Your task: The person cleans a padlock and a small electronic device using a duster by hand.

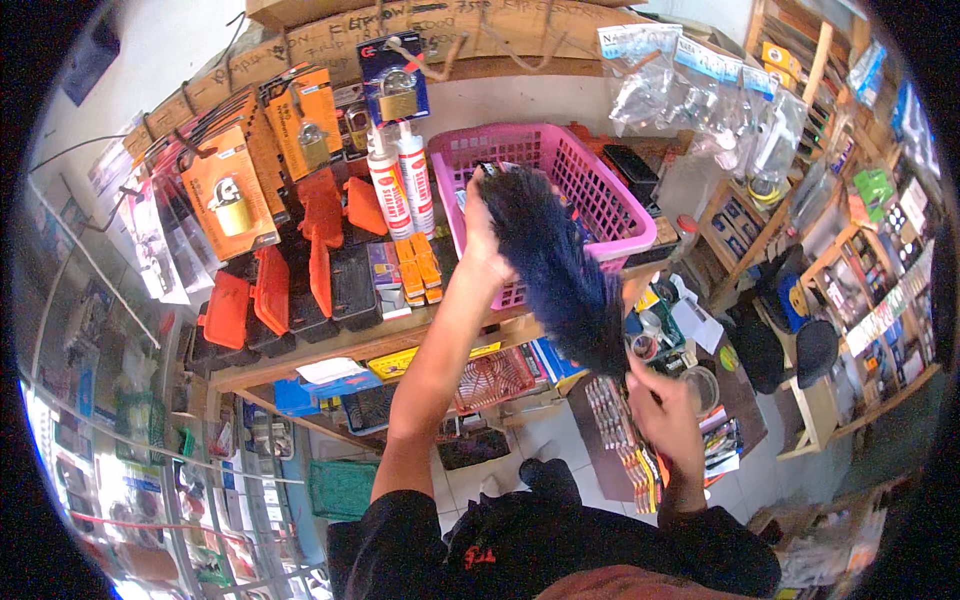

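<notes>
A dark blue, fluffy duster [559,262], blurred, slants across the middle of the view over a pink plastic basket [637,232]. At the duster's lower end is my right hand [664,405], its fingers closed around that end; the handle itself is hidden. My left hand [484,232] reaches over the near left side of the basket. The duster's upper part covers most of its fingers, so what they hold does not show. Small packaged items lie inside the basket, largely hidden behind the duster.
Left of the basket stand two silicone sealant tubes [390,187], small orange boxes [418,266] and black cases with orange lids [270,289]. Carded padlocks [229,206] hang above. Bagged fittings [705,97] hang at right. A cluttered low table [600,465] lies below right.
</notes>
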### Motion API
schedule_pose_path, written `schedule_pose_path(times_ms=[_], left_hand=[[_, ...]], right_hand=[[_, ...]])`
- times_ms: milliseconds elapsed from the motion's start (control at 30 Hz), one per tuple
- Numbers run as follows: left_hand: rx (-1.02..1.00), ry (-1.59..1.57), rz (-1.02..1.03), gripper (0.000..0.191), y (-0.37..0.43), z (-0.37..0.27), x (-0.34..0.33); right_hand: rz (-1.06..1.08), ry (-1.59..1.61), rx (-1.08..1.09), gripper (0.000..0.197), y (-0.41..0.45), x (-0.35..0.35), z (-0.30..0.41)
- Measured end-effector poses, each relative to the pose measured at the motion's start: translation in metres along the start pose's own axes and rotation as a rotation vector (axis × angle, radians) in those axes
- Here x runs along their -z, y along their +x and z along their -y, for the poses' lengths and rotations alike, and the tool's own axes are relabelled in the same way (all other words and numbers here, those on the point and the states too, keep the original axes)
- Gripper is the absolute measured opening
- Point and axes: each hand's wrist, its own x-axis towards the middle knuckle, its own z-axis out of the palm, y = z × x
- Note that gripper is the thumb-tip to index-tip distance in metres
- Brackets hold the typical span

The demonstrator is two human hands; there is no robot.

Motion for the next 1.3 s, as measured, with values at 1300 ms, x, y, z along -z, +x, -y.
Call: schedule_pose_path(times_ms=[1300], left_hand=[[-0.01, -0.036, 0.096, 0.074, 0.003, -0.006, 0.022]], right_hand=[[-0.044, 0.089, 0.094, 0.036, 0.018, -0.006, -0.038]])
